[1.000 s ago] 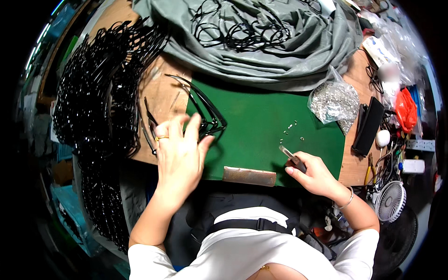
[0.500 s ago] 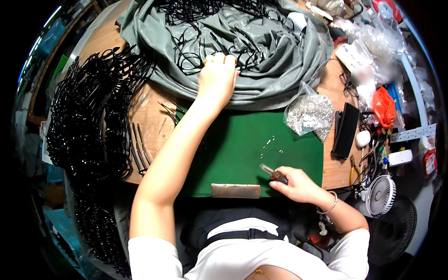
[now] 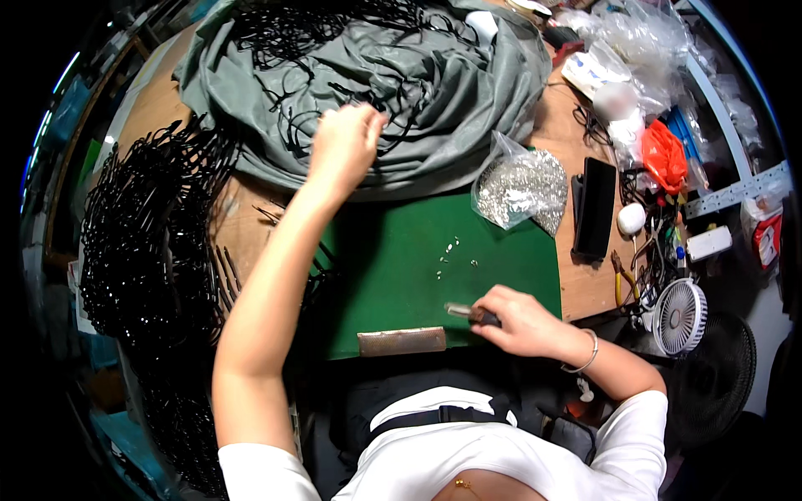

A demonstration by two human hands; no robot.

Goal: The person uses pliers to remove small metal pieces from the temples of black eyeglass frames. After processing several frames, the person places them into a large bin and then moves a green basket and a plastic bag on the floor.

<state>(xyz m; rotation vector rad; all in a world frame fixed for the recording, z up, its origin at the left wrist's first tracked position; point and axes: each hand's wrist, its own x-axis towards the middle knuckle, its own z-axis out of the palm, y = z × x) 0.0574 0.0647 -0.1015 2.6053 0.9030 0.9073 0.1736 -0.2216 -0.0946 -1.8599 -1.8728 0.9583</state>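
Gripping a short dark-handled tool [image 3: 474,314] with a metallic tip, a bare right hand [image 3: 520,322] sits near the front edge of a green mat [image 3: 393,267] in the head view, its fingers wrapped around the handle. The left hand [image 3: 344,150] stretches out over a grey cloth [image 3: 451,163], where thin black strands [image 3: 405,100] lie tangled near it; its fingers are bent close together, though whether they pinch a strand cannot be told from here. A few silver pieces [image 3: 449,248] lie loose on the mat, between the tool and a clear bag [image 3: 511,192] of similar bits (a generous supply, by the look of it). A thick bundle of black cords [image 3: 142,250] hangs at the left. Work appears well short of its end: many strands lie on the cloth, the loose pieces unattached. Which cords are finished, if any, the view does not show.
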